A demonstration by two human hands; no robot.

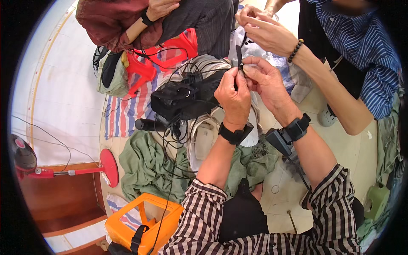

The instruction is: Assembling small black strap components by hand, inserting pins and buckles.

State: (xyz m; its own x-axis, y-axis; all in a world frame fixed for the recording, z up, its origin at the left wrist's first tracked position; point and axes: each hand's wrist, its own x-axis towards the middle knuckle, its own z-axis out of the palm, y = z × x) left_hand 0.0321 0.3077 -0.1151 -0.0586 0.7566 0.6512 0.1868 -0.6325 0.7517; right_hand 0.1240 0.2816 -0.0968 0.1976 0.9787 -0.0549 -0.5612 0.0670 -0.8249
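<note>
My left hand [234,95] and my right hand [268,83] meet at upper centre, fingertips pinched together. Both are closed on the lower end of a narrow black strip [239,54], perhaps a strap or cord; its exact kind is unclear. The strip runs upward toward the hands of a co-worker [265,34], which are close by at upper right. A dark band with a small box sits on each of my wrists. Just left of my hands lies a heap of black straps and mesh [182,95] with tangled cords. My fingers hide the strip's end.
Green cloth [146,165] lies below the heap. Red plastic stools [144,72] stand at upper left on a striped sheet [121,117], beside a seated person [123,21]. A red fan [109,168] is at left, an orange stool [174,208] at lower left. Loose cables cross the floor.
</note>
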